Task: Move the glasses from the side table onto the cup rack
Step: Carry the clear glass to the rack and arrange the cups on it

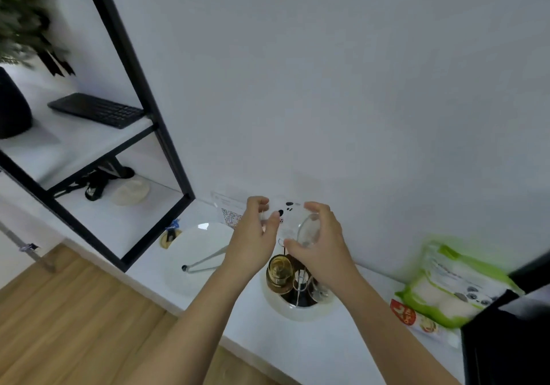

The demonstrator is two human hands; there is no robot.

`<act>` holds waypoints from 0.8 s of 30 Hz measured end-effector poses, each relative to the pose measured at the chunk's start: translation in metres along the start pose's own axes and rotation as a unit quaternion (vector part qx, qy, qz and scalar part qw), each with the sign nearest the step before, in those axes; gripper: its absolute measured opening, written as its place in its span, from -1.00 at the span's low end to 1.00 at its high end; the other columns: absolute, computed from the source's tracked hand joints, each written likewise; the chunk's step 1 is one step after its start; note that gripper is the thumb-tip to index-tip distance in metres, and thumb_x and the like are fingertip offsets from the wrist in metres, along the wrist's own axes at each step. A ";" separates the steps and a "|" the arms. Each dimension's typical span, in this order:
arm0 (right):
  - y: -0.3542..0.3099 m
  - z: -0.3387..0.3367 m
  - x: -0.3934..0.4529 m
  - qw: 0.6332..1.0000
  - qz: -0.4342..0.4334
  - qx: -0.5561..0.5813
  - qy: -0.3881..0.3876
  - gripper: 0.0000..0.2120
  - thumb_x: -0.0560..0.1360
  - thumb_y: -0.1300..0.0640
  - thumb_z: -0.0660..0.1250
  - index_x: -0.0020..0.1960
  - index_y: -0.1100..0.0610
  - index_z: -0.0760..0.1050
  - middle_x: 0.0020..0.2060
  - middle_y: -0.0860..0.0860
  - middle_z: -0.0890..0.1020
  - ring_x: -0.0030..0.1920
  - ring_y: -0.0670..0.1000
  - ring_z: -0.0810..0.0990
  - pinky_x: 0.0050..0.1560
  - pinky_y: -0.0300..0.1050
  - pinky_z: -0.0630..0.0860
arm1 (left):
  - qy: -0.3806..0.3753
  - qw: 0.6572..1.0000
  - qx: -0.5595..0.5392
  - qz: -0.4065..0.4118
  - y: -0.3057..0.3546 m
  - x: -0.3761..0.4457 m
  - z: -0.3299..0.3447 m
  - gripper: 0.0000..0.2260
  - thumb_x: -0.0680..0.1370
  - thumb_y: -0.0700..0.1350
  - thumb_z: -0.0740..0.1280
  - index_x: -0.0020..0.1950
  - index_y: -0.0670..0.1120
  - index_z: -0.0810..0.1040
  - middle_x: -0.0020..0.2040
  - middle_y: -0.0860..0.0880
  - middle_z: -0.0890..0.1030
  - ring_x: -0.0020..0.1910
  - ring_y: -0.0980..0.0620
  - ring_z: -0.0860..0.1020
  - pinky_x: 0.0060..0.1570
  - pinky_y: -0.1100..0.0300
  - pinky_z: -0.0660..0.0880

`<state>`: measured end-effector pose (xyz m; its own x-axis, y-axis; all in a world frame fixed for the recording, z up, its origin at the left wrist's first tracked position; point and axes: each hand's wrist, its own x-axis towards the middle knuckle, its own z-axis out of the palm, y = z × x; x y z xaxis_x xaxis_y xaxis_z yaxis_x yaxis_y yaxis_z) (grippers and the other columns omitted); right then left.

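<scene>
A clear glass (pixel 293 221) with black cartoon marks lies on its side in the air between my two hands, above the cup rack (pixel 297 286). My right hand (pixel 320 245) grips its base end with curled fingers and thumb. My left hand (pixel 254 233) holds the rim end, fingers curled round it. The rack is a metal stand on a round white base (pixel 297 313). An amber glass (pixel 279 271) hangs upside down on it, and a clear glass (pixel 320 291) sits on its right side, partly hidden by my right wrist.
A white plate (pixel 196 253) with metal tongs (pixel 205 261) sits left of the rack on the white counter (pixel 253 325). A green packet (pixel 455 286) lies at the right beside a black object (pixel 506 340). A black-framed shelf (pixel 148 134) with a keyboard (pixel 96 109) stands at the left.
</scene>
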<state>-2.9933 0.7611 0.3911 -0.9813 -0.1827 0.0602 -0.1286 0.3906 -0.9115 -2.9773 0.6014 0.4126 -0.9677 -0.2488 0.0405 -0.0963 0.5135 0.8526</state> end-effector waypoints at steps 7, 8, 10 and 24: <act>0.016 0.007 0.037 0.998 0.047 -0.030 0.003 -0.29 0.37 -0.05 0.50 0.36 -0.20 0.15 0.17 -0.20 0.37 0.24 -0.07 0.36 0.05 -0.13 0.39 | -0.129 0.984 0.102 0.068 -0.034 0.042 0.009 -0.48 0.67 -0.17 0.19 0.57 0.20 0.18 0.53 0.08 0.30 0.38 0.06 0.46 0.36 0.04 0.44; 0.019 0.009 0.042 0.998 0.058 -0.037 0.006 -0.29 0.36 -0.07 0.51 0.35 -0.20 0.15 0.18 -0.18 0.38 0.22 -0.07 0.37 0.02 -0.15 0.38 | -0.153 0.978 0.120 0.081 -0.042 0.049 0.011 -0.43 0.64 -0.16 0.25 0.58 0.20 0.14 0.56 0.08 0.25 0.43 0.04 0.43 0.38 0.01 0.44; 0.028 0.013 0.052 0.995 0.085 -0.053 0.008 -0.27 0.34 -0.10 0.51 0.35 -0.19 0.16 0.21 -0.13 0.40 0.19 -0.08 0.41 -0.02 -0.19 0.38 | -0.193 0.962 0.160 0.105 -0.055 0.063 0.014 -0.36 0.61 -0.07 0.34 0.60 0.18 0.11 0.61 0.08 0.19 0.52 0.03 0.33 0.44 0.00 0.38; 0.056 0.077 0.097 0.964 0.160 -0.213 -0.025 -0.23 0.35 -0.11 0.46 0.46 -0.08 0.19 0.21 -0.01 0.41 0.21 0.06 0.37 0.15 -0.02 0.42 | -0.340 0.923 0.149 0.106 -0.126 0.140 0.026 -0.30 0.52 0.08 0.48 0.59 0.07 0.24 0.51 0.09 0.40 0.45 0.07 0.39 0.32 0.24 0.32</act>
<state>-3.0846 0.6959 0.3150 -0.9736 -0.0315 -0.2259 0.1214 0.7670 -0.6301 -3.1068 0.5229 0.2975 -0.8849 0.4034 -0.2328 0.1497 0.7197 0.6779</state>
